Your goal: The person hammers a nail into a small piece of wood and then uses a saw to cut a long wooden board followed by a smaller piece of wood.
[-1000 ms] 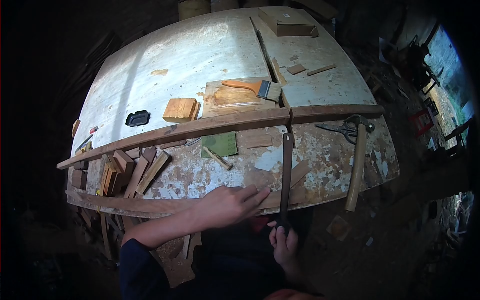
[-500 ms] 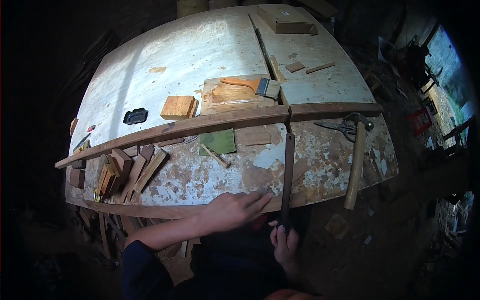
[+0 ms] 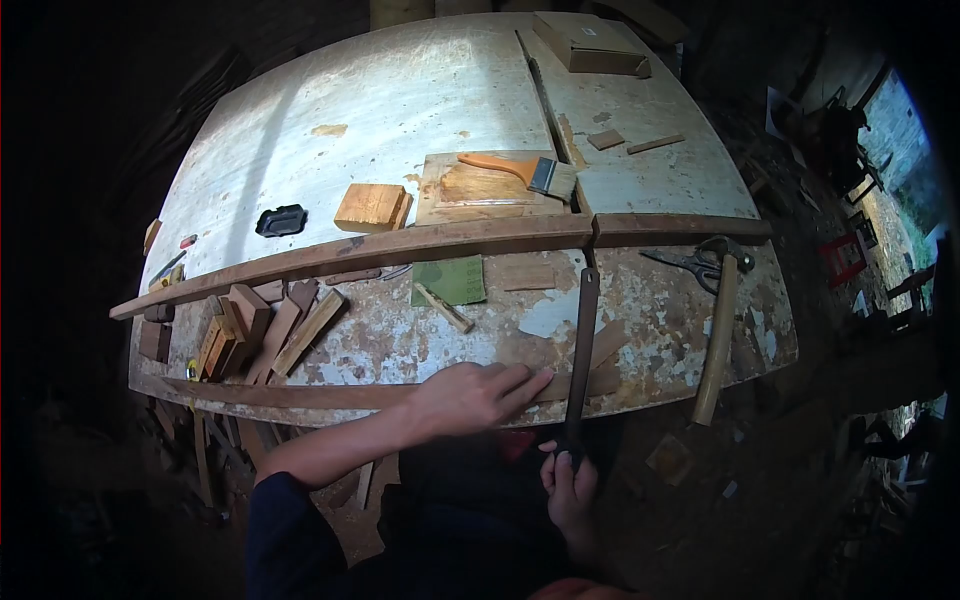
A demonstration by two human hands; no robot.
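Observation:
My left hand rests over a long brown wooden strip near the front edge of the bench, its fingers bent down onto the wood and the thumb hidden. Closed around the near end of a long, dark, flat file is my right hand, just off the bench edge. The file points away from me and crosses over the strip's right end; a small hole shows at its far tip. A green sandpaper sheet with a short pale stick on it lies beyond my left hand.
A raised wooden rail crosses the bench. Behind it are a paintbrush, a wood block, a black tray and a cardboard box. A hammer and scissors lie right; several wood offcuts left.
The wooden strip has shifted inward from the bench's front edge, and my left hand has moved slightly away from me with it. My right hand keeps its hold on the file.

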